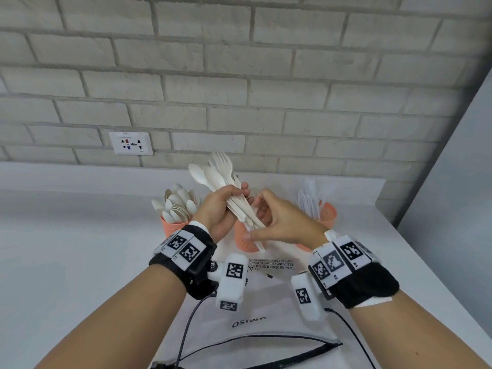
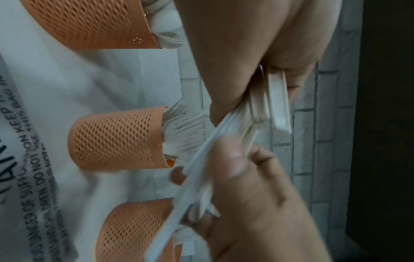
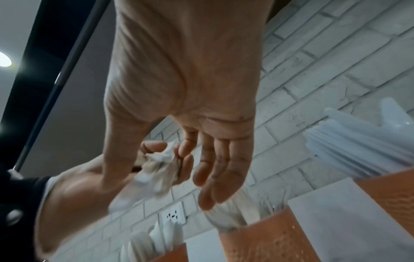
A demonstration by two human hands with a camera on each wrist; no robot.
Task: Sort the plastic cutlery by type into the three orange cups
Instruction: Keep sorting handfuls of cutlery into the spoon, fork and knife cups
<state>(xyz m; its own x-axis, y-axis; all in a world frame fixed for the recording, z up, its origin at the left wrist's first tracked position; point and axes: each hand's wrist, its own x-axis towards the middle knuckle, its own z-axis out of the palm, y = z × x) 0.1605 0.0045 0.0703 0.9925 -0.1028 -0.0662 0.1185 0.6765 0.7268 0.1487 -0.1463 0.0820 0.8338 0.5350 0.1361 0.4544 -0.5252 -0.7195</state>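
My left hand (image 1: 226,201) grips a bundle of white plastic spoons and forks (image 1: 215,171), heads up, above the cups. My right hand (image 1: 262,222) meets the bundle's lower end; in the left wrist view its thumb (image 2: 235,159) and a fingertip pinch some of the handles (image 2: 201,168). Three orange mesh cups stand behind. The left cup (image 1: 173,227) holds white spoons. Forks show in the middle cup (image 2: 114,140), which is mostly hidden by my hands in the head view. The right cup (image 1: 328,214) holds clear knives (image 3: 358,145).
A white plastic bag with printed warning text (image 1: 266,302) lies on the white counter (image 1: 80,249) under and in front of the cups. Black cables (image 1: 186,328) trail near the front. A brick wall with a socket (image 1: 131,143) stands behind; the counter's edge runs along the right.
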